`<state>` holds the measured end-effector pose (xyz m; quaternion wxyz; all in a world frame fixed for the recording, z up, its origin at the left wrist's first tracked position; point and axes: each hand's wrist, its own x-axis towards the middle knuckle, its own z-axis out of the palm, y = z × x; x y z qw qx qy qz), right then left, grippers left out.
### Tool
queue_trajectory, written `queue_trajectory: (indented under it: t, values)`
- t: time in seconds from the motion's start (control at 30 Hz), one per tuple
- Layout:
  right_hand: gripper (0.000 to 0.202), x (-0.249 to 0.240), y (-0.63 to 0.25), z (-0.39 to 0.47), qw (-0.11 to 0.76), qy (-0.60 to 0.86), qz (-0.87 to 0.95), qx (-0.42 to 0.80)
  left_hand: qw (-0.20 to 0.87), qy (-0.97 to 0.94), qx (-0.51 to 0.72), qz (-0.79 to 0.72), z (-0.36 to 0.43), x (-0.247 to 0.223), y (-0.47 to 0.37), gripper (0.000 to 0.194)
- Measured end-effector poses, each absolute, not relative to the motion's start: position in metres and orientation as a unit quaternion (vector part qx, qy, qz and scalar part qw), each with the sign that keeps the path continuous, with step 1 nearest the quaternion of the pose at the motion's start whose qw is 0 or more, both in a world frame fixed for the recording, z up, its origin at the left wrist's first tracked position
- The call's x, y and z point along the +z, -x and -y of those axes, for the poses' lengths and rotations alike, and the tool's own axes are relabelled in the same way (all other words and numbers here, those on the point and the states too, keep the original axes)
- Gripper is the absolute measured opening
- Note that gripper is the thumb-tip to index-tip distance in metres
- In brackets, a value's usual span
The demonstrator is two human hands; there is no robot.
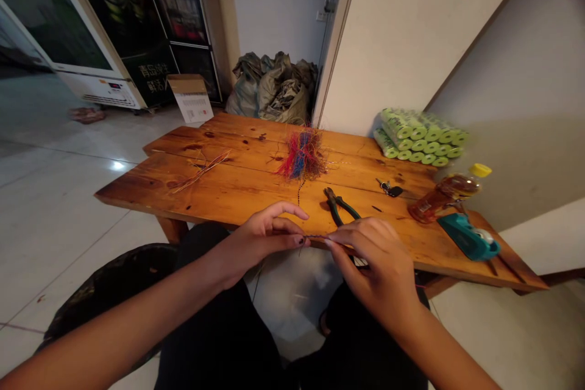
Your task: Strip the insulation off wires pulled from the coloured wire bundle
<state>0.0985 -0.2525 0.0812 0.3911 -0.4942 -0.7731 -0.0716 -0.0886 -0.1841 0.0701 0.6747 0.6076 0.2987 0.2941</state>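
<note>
Between my two hands runs a short, thin twisted wire [315, 236], dark with a bluish tint, held just over the table's near edge. My left hand [274, 233] pinches its left end between thumb and a finger, the other fingers raised. The right end is pinched by the thumb and fingertips of my right hand [372, 250]. Just behind the right hand lie pliers [337, 202] with dark green handles, partly hidden by it. A dark-and-light twisted strand [299, 192] lies beyond my left fingers, leading toward a tangled bundle of red, blue and yellowish wires [301, 155].
On the wooden table [256, 189] are loose wires [203, 170], keys [389, 187], a yellow-capped bottle [445, 195], a teal tape dispenser [470, 236] and green-wrapped rolls [418, 137]. A black-lined bin [114, 286] stands left of my legs. Stuffed sacks [276, 88] sit behind the table.
</note>
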Motion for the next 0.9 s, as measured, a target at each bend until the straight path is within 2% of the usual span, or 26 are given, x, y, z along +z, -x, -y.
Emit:
queue_trajectory:
  t: [0.07,0.13,0.33,0.43,0.53,0.73,0.9]
  values:
    - [0.008,0.0818,-0.0983,0.2526,0.394,0.493,0.773,-0.069,0.71,-0.577,0.279,-0.291,0.1823,0.0695,0.0893,0.024]
    - [0.008,0.0814,-0.0983,0.2524,0.397,0.492,0.772,-0.068,0.697,-0.59,0.286,-0.289,0.1817,0.0682,0.0896,0.018]
    - [0.008,0.0777,-0.0983,0.2516,0.393,0.492,0.774,-0.059,0.498,-0.722,0.349,-0.33,0.1846,0.0667,0.0904,0.01]
    - [0.009,0.0774,-0.0981,0.2516,0.395,0.494,0.772,-0.059,0.467,-0.738,0.363,-0.326,0.1857,0.0679,0.091,0.011]
    - [0.009,0.0782,-0.0974,0.2521,0.395,0.494,0.773,-0.058,0.514,-0.706,0.359,-0.328,0.1859,0.0686,0.0905,0.01]
    - [0.009,0.0779,-0.0952,0.2523,0.389,0.49,0.777,-0.066,0.708,-0.553,0.287,-0.333,0.1852,0.072,0.0865,0.012]
    - [0.007,0.0763,-0.096,0.251,0.387,0.494,0.776,-0.063,0.716,-0.548,0.276,-0.332,0.1833,0.0746,0.089,0.015]
